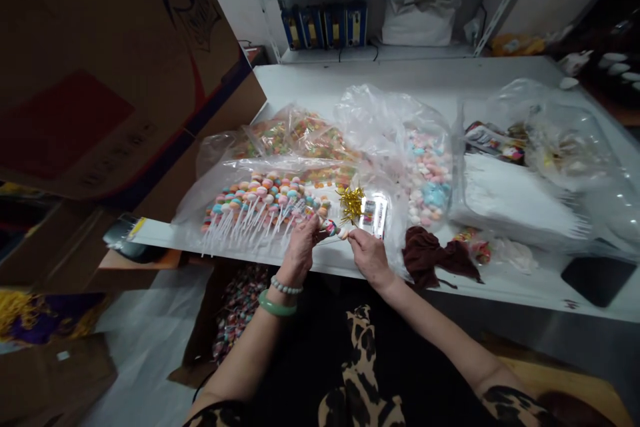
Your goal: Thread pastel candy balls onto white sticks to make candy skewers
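My left hand [303,242], with a bead bracelet and a green bangle, is closed around one end of a wrapped marshmallow lollipop [330,227] with a printed clear wrapper. My right hand [369,255] pinches the other end, where a pale bit shows at the fingertips. Just above the right fingers is a gold tinsel tie [351,203]; whether it touches the lollipop I cannot tell. Behind my left hand lie many marshmallow lollipops [250,204] on white sticks, on a plastic bag. A stack of printed wrappers [374,215] lies beyond the right hand.
Behind are clear bags of orange-green candies [295,134] and pastel marshmallows [429,174]. To the right are a stack of white sticks [520,204], a brown cloth [437,257] and a black flat object [599,279]. A big carton [100,67] stands left; below is a box of wrapped sweets [240,314].
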Tool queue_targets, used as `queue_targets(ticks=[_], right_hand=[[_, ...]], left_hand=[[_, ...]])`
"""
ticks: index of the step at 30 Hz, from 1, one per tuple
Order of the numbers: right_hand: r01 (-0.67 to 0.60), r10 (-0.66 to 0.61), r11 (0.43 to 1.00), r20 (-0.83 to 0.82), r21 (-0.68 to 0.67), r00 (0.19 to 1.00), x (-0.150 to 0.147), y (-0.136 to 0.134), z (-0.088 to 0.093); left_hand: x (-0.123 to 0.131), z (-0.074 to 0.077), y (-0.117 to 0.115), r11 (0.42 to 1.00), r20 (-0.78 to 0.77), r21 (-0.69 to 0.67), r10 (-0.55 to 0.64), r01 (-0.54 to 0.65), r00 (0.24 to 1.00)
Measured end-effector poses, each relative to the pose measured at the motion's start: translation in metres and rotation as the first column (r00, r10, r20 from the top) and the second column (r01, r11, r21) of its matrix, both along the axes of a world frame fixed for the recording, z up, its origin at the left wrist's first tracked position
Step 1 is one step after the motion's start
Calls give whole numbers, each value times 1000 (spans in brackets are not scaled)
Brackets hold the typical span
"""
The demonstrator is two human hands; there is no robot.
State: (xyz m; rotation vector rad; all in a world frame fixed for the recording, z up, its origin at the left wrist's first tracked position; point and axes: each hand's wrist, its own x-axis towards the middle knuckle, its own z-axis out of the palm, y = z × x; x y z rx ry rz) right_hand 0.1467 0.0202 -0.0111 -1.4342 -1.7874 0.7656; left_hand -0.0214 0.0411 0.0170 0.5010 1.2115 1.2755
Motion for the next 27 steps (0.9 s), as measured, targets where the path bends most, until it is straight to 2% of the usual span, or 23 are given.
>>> queue_targets(ticks=[2,4,7,9,11,13,15,17,20,23,27], right_hand=[[-54,38,994,168,92,985,4,-2,-1],[-106,72,989,285,107,956,7,-2,1],[-128,116,992,371,6,921,9,-1,10],[-75,102,994,386,-85,917,7,1,18],[-10,51,994,368,-113,928,4,1,25],[19,1,998,351,-52,936,0,0,30],[-5,-15,999,390,50,921,-3,-1,31],[-55,-12,991,485,123,874,-3,-2,32],[-80,-23,986,593,147,805,-1,-3,33],[-84,-7,988,581,129,814,2,-3,35],[-69,30,995,434,76,901,3,-1,32]], left_hand=[[-1,0,0,999,-33,-18,-42,41,999],[-2,0,0,997,-60,-39,-65,63,996],[-2,0,0,998,-75,-50,-51,48,996],[-1,0,1,998,-48,-56,-22,19,999],[2,-2,1,998,-9,-64,19,-20,1000],[5,-3,2,997,36,-62,51,-48,998],[8,-4,1,996,69,-61,63,-59,996],[11,-5,-1,996,88,-70,57,-51,994],[15,-4,-5,993,86,-114,31,-21,996],[18,-2,-8,989,113,-150,23,-6,993],[20,4,-11,990,137,-139,-12,31,991]])
